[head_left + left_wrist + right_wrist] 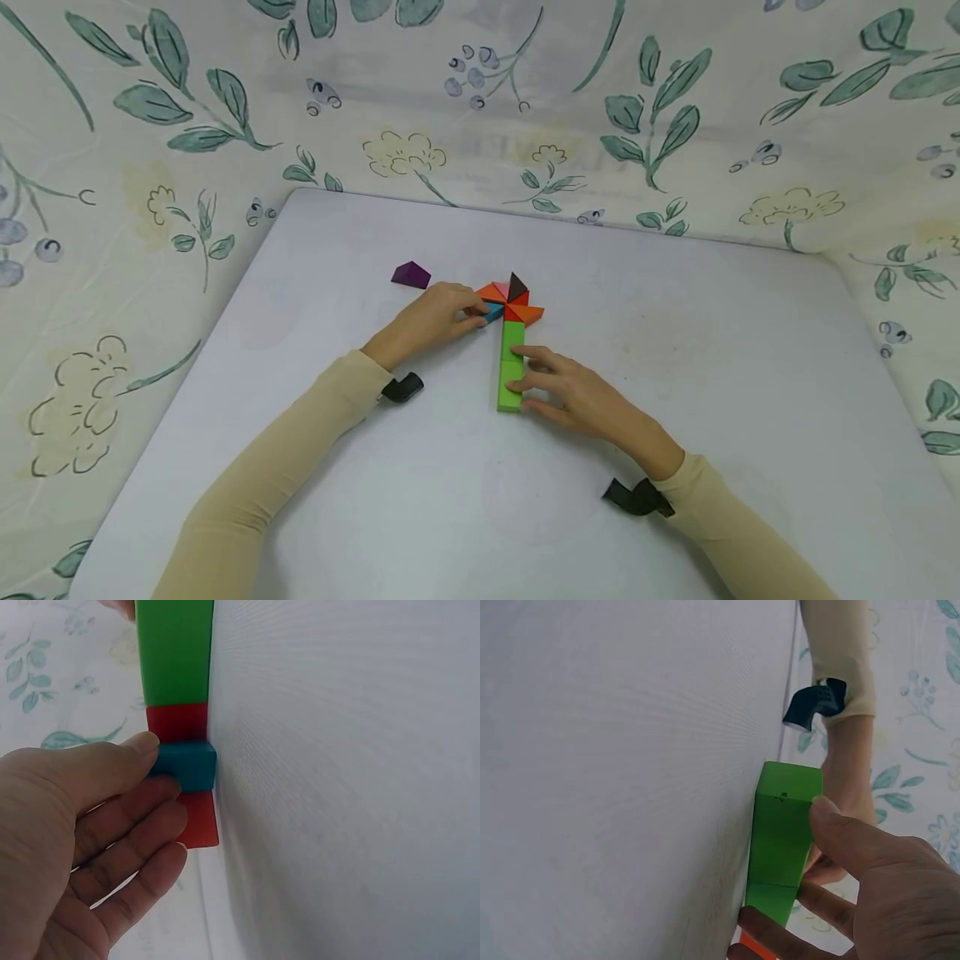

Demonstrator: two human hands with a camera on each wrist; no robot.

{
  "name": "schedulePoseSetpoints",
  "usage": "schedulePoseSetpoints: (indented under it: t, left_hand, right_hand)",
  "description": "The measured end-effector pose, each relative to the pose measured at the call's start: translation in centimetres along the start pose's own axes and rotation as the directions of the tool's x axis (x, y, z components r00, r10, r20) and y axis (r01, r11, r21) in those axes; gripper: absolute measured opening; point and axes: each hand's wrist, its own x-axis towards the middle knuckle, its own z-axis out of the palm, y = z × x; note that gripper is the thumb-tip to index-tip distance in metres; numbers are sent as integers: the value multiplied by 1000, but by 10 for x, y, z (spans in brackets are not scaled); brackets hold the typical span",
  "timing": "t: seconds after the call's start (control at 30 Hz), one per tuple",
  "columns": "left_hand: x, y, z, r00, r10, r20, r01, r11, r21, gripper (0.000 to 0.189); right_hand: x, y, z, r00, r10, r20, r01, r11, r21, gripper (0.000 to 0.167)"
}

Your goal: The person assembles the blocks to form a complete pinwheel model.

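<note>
In the head view my left hand point(442, 312) pinches a blue wedge block point(492, 312) between thumb and fingertips, at the left of a small ring of coloured wedges. In the left wrist view the blue block point(187, 766) sits between red and orange-red pieces. Below the ring, two green blocks point(512, 342) lie end to end in a straight line. My right hand point(573, 392) is at their right side, with fingertips touching their top and edge. Its thumb lies against a green block point(784, 832) in the right wrist view.
A purple faceted block point(411, 275) lies apart, behind the left hand. The ring also has orange, pink, dark brown point(517, 287) and red wedges. All lie on a white table point(675, 333), with a leaf-patterned cloth point(525, 125) behind. Black straps point(405, 387) hang at both wrists.
</note>
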Motion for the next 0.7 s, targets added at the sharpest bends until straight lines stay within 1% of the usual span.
schedulePoseSetpoints:
  t: [0.3,0.7]
  left_hand:
    - [1,-2,1,1000,9,0,-9,1000,-7,20]
    - [1,-1,0,1000,14,-2,-14,1000,-28,20]
  right_hand:
    - [0,-1,0,1000,12,6,-12,1000,0,28]
    - [0,0,1,1000,2,-2,-2,1000,-2,25]
